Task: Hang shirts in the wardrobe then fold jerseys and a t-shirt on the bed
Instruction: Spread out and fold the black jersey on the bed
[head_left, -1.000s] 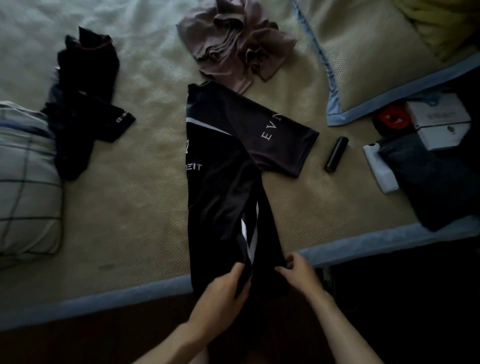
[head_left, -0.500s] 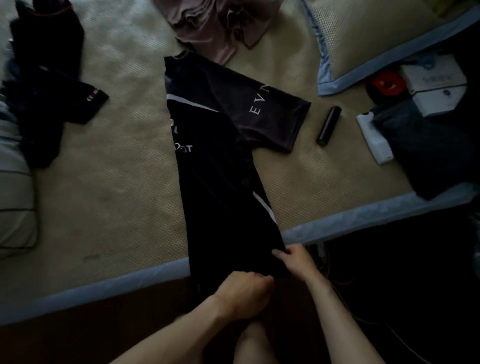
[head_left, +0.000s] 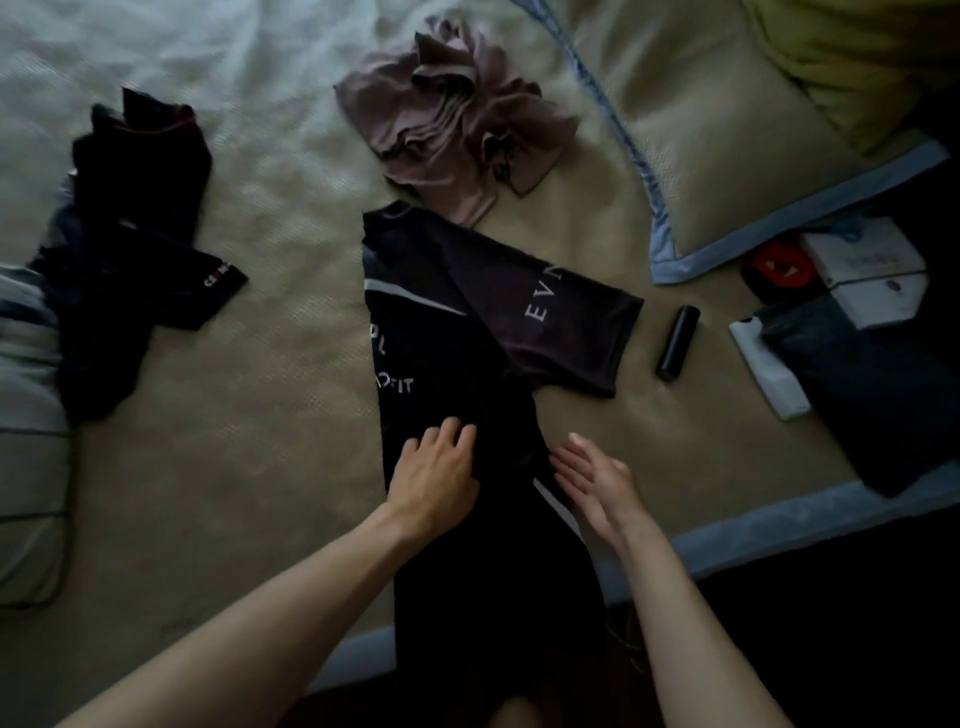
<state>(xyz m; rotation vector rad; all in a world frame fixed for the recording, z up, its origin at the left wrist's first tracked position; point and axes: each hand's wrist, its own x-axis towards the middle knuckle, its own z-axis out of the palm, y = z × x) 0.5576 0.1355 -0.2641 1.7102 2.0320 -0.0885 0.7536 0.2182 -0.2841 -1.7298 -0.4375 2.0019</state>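
Note:
A black jersey (head_left: 447, 343) with white lettering lies on the bed (head_left: 249, 415), folded lengthwise, one sleeve spread out to the right and its hem hanging over the bed's front edge. My left hand (head_left: 436, 473) rests flat on the middle of the jersey, fingers spread. Beside the jersey's right edge, my right hand (head_left: 597, 483) is held open, fingers straight, touching the fabric's side. A crumpled mauve t-shirt (head_left: 457, 119) lies just beyond the jersey's collar. Another dark jersey (head_left: 130, 234) lies bunched at the left.
A black cylinder (head_left: 678, 343) lies right of the sleeve. A blue-edged pillow (head_left: 727, 156) sits at the back right. White boxes (head_left: 867, 270), a red item (head_left: 776, 267) and a dark cloth (head_left: 883, 384) crowd the right side. A checked pillow (head_left: 26, 426) is at the left.
Both hands left the jersey's hem at the bed's edge and moved up to its middle. The left hand went from a closed grip to flat on the fabric.

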